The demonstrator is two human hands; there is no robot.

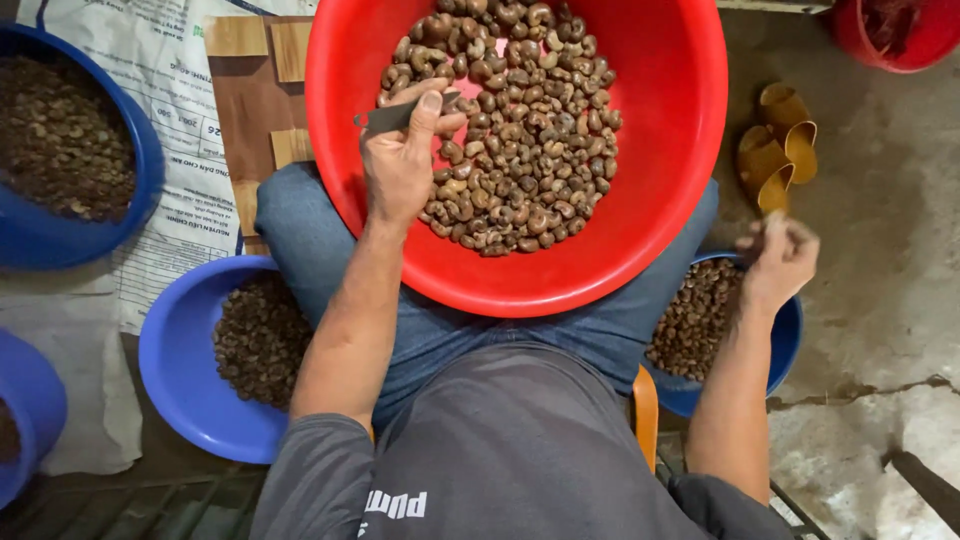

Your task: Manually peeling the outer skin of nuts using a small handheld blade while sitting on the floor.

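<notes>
Concrete floor; left hand (400,160) grips knife (385,117) over red basin (660,150); right hand (780,255) blurred, unclear.

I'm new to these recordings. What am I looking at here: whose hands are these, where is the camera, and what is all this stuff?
The camera sits on a seated person's head, looking down. A red basin of brown curved nuts rests on their lap. The left hand reaches into it, with a grip on a small grey blade. The right hand, blurred, is over a blue bowl of nuts. More blue bowls stand on the left, and yellow sandals lie on the concrete floor.
</notes>
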